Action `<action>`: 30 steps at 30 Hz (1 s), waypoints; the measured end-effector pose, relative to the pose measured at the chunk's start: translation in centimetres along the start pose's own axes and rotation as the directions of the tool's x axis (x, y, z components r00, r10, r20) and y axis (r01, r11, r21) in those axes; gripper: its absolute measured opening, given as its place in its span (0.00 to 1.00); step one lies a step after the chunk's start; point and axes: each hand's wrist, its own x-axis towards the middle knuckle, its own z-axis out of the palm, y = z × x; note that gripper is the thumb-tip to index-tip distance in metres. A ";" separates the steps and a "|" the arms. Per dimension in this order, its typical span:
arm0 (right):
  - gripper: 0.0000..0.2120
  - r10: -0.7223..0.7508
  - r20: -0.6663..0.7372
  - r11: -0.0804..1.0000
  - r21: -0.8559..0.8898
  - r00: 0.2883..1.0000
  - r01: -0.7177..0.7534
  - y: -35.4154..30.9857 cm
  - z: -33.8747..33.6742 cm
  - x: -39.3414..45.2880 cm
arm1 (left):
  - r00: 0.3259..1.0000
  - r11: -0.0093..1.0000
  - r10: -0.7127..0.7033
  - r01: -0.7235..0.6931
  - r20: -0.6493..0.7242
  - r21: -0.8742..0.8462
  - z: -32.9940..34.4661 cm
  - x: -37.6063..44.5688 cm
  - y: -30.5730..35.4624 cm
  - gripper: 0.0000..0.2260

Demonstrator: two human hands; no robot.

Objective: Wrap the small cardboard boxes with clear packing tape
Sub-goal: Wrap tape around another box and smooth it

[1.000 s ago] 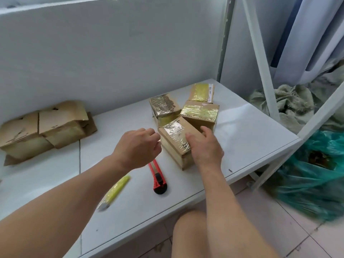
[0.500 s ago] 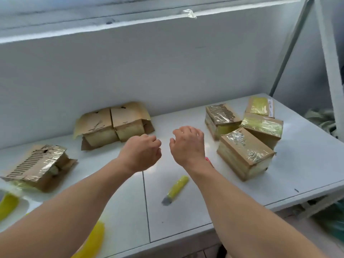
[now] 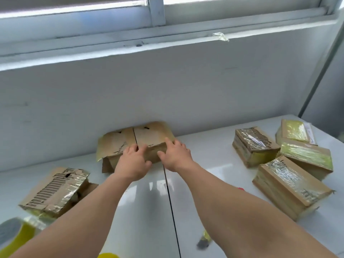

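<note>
Two plain cardboard boxes stand side by side against the back wall. My left hand (image 3: 132,162) and my right hand (image 3: 176,155) both hold the right-hand box (image 3: 151,134). The left fingers curl in at the seam next to the left-hand box (image 3: 113,144). The right fingers lie on the box's top right corner, and the thumb presses its front face. Several tape-wrapped boxes lie at the right, the nearest (image 3: 290,185) shiny on top. A roll of packing tape (image 3: 15,231) shows at the bottom left corner.
A torn, partly taped box (image 3: 55,189) lies at the left on the white table (image 3: 204,164). A yellow utility knife (image 3: 204,239) lies under my right forearm, which hides most of a red knife (image 3: 240,189). Behind rises the wall with a window ledge.
My right hand let go of the wrapped box at the right. Both hands reached forward to the plain boxes at the wall and took hold of the right one. The view swung left.
</note>
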 end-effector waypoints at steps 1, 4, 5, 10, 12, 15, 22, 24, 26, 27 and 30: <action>0.33 0.015 0.022 0.999 0.029 1.000 -0.015 0.0 0.1 0.7 | 1.000 0.997 -0.025 0.025 -0.008 -0.067 0.0 0.3 0.2 0.28; 0.37 0.054 0.092 0.981 0.180 0.994 -0.070 -0.1 0.5 2.5 | 0.997 0.974 -0.074 0.073 0.002 -0.215 0.0 0.9 0.7 0.28; 0.38 0.064 0.114 0.958 0.272 0.991 -0.093 -0.2 0.6 2.9 | 0.997 0.961 -0.080 0.082 0.019 -0.263 0.1 1.0 0.8 0.28; 0.37 0.072 0.074 0.868 0.487 0.995 -0.099 -0.5 0.6 1.1 | 0.984 0.762 -0.177 0.116 -0.032 -0.637 0.1 -0.8 1.8 0.25; 0.35 0.084 0.056 0.858 0.503 0.995 -0.101 -0.5 0.7 -1.8 | 0.973 0.660 -0.228 0.123 -0.042 -0.741 0.1 -3.1 2.2 0.24; 0.31 0.105 0.005 0.860 0.501 0.995 -0.093 -0.4 1.4 -7.4 | 0.947 0.534 -0.318 0.140 -0.044 -0.834 0.7 -7.7 2.5 0.18; 0.28 0.185 0.073 0.886 0.420 0.980 -0.198 -1.3 1.5 -20.5 | 0.901 0.418 -0.418 0.305 0.117 -0.856 0.4 -19.1 2.3 0.16; 0.28 0.195 0.112 0.931 0.291 0.974 -0.220 -1.0 1.3 -22.1 | 0.889 0.457 -0.436 0.352 0.140 -0.817 0.4 -20.7 1.1 0.16; 0.29 0.218 0.083 0.956 0.185 0.973 -0.229 -0.7 1.0 -21.4 | 0.873 0.482 -0.471 0.373 0.124 -0.793 0.2 -20.3 -0.1 0.19; 0.30 0.217 0.059 0.958 0.179 0.974 -0.225 -0.8 0.7 -20.4 | 0.866 0.475 -0.485 0.378 0.122 -0.795 0.1 -19.6 -0.4 0.23; 0.31 0.140 0.073 0.923 0.351 0.987 -0.157 -1.7 0.0 -15.6 | 0.869 0.438 -0.467 0.388 0.163 -0.811 -0.2 -16.6 -0.2 0.33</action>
